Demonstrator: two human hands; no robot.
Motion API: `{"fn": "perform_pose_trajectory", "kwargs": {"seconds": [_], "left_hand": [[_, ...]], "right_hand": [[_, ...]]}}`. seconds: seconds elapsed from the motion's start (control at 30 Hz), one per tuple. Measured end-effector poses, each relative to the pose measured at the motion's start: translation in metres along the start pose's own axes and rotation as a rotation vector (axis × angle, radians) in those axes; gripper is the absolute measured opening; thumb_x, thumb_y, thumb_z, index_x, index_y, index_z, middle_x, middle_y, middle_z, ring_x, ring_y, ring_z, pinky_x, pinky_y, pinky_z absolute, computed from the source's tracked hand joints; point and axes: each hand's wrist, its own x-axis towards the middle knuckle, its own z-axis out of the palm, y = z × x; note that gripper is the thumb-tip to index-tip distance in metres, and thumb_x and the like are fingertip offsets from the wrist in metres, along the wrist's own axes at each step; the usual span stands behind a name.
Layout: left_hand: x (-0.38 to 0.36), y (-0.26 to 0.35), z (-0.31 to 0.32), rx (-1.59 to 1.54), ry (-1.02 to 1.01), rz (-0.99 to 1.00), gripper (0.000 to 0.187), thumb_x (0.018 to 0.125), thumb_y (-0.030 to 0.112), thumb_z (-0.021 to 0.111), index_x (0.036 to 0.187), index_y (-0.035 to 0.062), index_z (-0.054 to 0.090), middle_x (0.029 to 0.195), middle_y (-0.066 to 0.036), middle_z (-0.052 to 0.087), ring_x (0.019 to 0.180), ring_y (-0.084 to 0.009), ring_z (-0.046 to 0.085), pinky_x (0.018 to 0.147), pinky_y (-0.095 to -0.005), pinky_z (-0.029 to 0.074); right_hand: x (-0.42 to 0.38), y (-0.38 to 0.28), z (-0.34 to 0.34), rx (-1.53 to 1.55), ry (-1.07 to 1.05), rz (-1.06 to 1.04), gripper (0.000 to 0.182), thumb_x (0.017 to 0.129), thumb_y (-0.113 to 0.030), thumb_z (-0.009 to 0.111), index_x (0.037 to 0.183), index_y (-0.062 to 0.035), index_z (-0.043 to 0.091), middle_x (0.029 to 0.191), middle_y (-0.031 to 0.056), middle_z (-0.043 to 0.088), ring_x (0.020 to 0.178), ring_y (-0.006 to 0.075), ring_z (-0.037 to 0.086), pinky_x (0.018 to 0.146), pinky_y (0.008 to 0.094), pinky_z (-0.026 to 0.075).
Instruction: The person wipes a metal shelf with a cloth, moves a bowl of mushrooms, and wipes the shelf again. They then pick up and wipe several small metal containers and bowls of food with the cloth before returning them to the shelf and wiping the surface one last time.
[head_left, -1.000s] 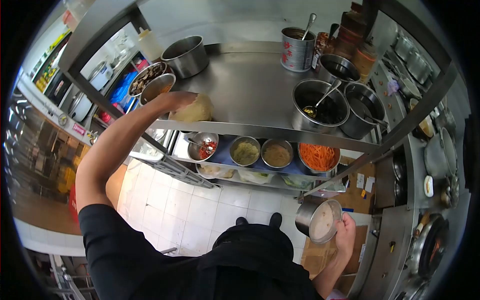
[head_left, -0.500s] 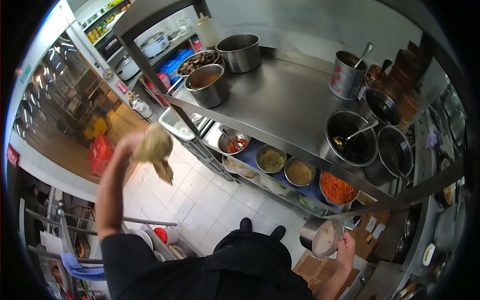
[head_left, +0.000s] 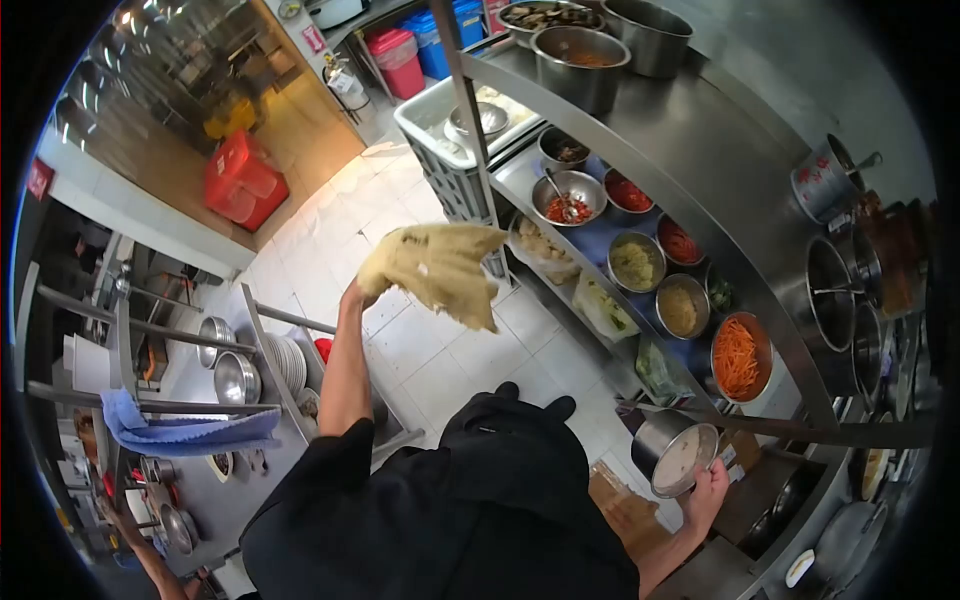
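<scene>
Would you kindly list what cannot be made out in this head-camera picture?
- Left hand: its grip is hidden behind the yellow cloth.
- Metal pot in the right hand: pale contents, too small to identify.
- Bowls on the lower shelf: partly cut off by the steel counter's edge.
- A second person's arm, bottom left: cut off by the lens edge.

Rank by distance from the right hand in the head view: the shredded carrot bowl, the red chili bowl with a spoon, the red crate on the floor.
From the right hand, holding a metal pot:
1. Shredded carrot bowl, just above on the lower shelf.
2. Red chili bowl, further along that shelf.
3. Red crate, across the floor, far left.
</scene>
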Motion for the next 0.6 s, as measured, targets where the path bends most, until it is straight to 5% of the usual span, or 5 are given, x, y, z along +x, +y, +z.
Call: {"fn": "perform_pose_trajectory", "kwargs": {"seconds": [0.3,0.53,0.6], "left_hand": [[0.102,-0.001,-0.007,-0.402,-0.151,0.159,0.031,0.083,0.036,0.062,0.090,0.0062,0.060,0.085,-0.006,0.061,0.076,-0.0170,0.058,0.065,-0.0305,0.050],[0.235,-0.001,0.071,-0.591,-0.419,0.187,0.033,0.083,0.040,0.062,0.087,0.0064,0.060,0.084,-0.006,0.061,0.075,-0.0177,0.058,0.065,-0.0309,0.050],[0.261,-0.011,0.103,-0.476,-0.245,-0.098,0.044,0.084,0.052,0.055,0.086,0.0088,0.059,0.085,-0.006,0.060,0.076,-0.0206,0.059,0.064,-0.0312,0.050]], "right_hand": [[-0.053,-0.013,0.038,0.012,0.209,0.029,0.010,0.079,-0.003,0.047,0.070,-0.0050,0.045,0.068,-0.0055,0.044,0.065,0.0032,0.038,0.058,0.0194,0.032],[-0.089,-0.025,0.049,0.094,0.231,0.117,0.008,0.076,-0.003,0.047,0.069,-0.0054,0.048,0.068,-0.0054,0.047,0.062,0.0029,0.040,0.057,0.0198,0.033],[-0.096,-0.018,0.045,0.113,0.260,0.112,0.008,0.076,-0.002,0.047,0.069,-0.0056,0.048,0.068,-0.0055,0.047,0.063,0.0027,0.039,0.057,0.0196,0.033]]}}
